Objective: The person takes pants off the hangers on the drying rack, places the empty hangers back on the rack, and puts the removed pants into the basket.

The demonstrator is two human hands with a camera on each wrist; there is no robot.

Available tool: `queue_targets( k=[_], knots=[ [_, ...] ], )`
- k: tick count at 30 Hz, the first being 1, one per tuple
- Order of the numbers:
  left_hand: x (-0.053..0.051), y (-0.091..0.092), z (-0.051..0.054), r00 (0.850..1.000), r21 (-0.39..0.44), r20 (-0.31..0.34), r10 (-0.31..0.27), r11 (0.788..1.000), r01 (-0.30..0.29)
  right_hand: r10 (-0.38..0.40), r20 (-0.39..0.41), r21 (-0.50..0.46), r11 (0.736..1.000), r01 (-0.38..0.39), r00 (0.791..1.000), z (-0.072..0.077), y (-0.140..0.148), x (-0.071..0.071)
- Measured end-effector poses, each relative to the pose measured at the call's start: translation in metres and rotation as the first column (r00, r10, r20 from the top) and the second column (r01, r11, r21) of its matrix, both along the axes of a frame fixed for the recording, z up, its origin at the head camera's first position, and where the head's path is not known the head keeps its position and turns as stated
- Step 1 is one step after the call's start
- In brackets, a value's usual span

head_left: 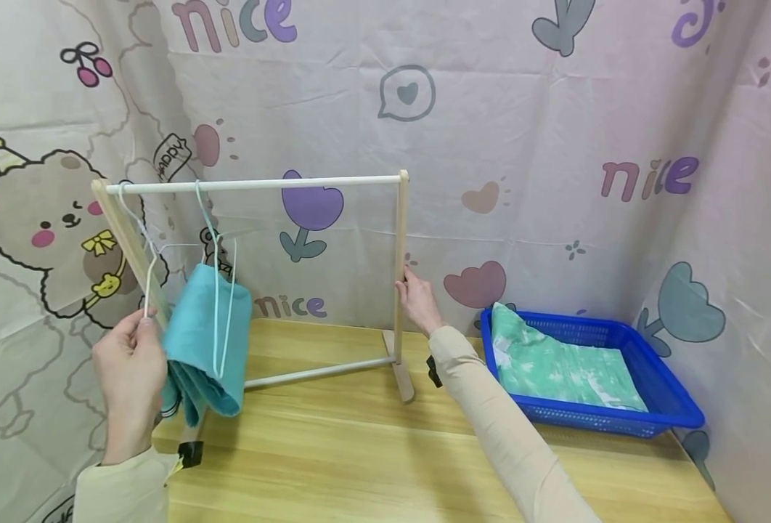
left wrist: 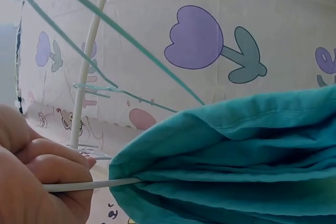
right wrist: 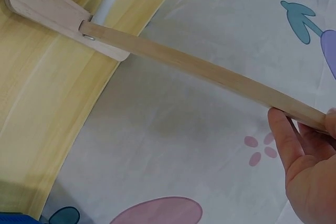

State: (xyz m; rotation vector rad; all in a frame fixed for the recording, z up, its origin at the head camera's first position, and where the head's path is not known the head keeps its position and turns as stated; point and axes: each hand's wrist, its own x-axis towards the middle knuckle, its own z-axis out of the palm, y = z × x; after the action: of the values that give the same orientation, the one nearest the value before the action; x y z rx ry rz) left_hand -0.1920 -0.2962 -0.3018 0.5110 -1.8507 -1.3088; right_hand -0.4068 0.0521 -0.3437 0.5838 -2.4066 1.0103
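A wooden rack with a white top rail stands on the table. Teal folded cloth hangs at its left end, beside a teal hanger hooked on the rail. My left hand pinches a white hanger wire left of the cloth; in the left wrist view that wire runs from the fingers into the folds of the teal cloth. My right hand holds the rack's right post, thumb and fingers on either side of the wood in the right wrist view.
On the right of the table sits a blue basket with green and white tie-dye cloth in it. A printed curtain hangs behind and at both sides. The rack's lower rail runs just above the tabletop.
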Motion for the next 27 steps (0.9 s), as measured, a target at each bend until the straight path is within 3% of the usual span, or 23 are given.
queue_targets(
  k=[10,16,21,27],
  knots=[
    [0.002,0.001,-0.003,0.999,0.047,-0.023,0.031,0.998,-0.029,-0.005,0.005,0.019,1.000,0.005,1.000,-0.001,-0.007,0.004],
    [0.001,0.004,0.000,0.999,0.073,-0.033,0.013,0.997,-0.011,-0.012,-0.012,0.021,1.000,0.012,1.000,0.001,-0.004,0.004],
    [-0.001,0.009,0.003,0.995,0.039,-0.101,-0.007,0.999,0.011,-0.018,0.003,0.012,1.000,0.018,1.000,0.003,-0.003,0.005],
    [-0.001,0.016,0.008,0.977,0.022,-0.212,-0.025,0.999,0.031,-0.015,-0.002,0.002,1.000,0.015,1.000,0.002,-0.001,0.004]
  ],
)
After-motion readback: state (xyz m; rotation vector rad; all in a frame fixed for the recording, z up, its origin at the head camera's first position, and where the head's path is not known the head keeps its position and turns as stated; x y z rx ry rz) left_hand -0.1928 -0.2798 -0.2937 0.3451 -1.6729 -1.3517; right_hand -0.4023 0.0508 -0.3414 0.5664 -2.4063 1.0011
